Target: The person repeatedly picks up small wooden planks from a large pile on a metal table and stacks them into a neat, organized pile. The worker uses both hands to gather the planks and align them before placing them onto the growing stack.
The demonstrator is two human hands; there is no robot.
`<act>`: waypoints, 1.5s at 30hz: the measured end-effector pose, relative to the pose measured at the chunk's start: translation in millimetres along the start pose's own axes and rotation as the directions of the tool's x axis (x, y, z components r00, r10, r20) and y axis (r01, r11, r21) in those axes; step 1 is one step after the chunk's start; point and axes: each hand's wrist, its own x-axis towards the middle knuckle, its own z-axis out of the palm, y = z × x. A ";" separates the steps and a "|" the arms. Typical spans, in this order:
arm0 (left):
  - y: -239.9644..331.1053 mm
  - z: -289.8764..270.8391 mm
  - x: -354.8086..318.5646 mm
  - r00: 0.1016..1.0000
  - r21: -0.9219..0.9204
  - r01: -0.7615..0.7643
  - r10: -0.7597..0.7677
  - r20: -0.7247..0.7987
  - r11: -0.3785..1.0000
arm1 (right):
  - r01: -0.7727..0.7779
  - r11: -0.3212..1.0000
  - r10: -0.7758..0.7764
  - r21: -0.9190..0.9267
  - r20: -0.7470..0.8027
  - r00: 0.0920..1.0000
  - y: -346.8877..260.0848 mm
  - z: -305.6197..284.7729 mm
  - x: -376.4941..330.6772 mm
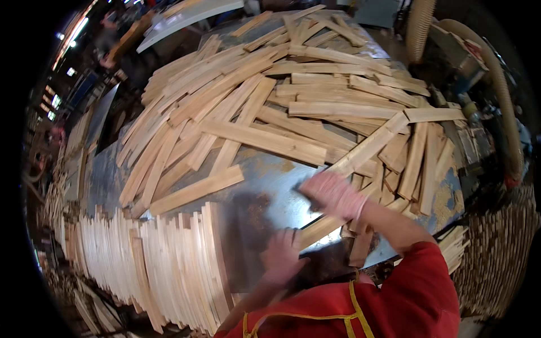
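Note:
My right hand [332, 194], in a pale pinkish glove, is over the metal tabletop by the lower end of a slanting wooden board [369, 146]. Its fingers are smeared by motion, so a grip on the board cannot be made out. Lower and to the left, my left hand [282, 254] is also blurred and looks gloved, its thumb apart from its fingers. Close to those fingers is the end of a short board [322, 230], partly below my right hand; whether they touch is unclear. A large loose heap of boards [265, 143] spreads across the table beyond both hands.
At the near left, a tight row of upright boards [152, 259] lines the metal table [265, 180]. More stacked strips [496, 259] stand at the right. Ribbed hoses [420, 34] hang at the back right, and a pale panel [189, 19] lies at the far left.

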 end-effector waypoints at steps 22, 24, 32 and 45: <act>-98.1 44.5 -268.2 0.718 0.321 0.690 -0.559 -0.415 0.649 | -0.581 0.164 0.495 0.797 0.443 0.747 -133.5 142.8 30.3; -107.9 39.3 -259.2 0.742 0.257 0.658 -0.551 -0.383 0.708 | -0.623 0.114 0.512 0.774 0.492 0.704 -178.6 174.8 43.3; -116.5 -3.2 -213.1 0.821 0.244 0.523 -0.405 -0.403 0.817 | -0.132 0.830 -0.182 0.541 0.487 0.854 -190.7 165.2 166.9; -104.4 -34.7 -174.2 0.788 0.279 0.567 -0.411 -0.458 0.776 | 0.037 0.993 -0.034 -0.115 0.026 0.999 -129.7 60.4 305.5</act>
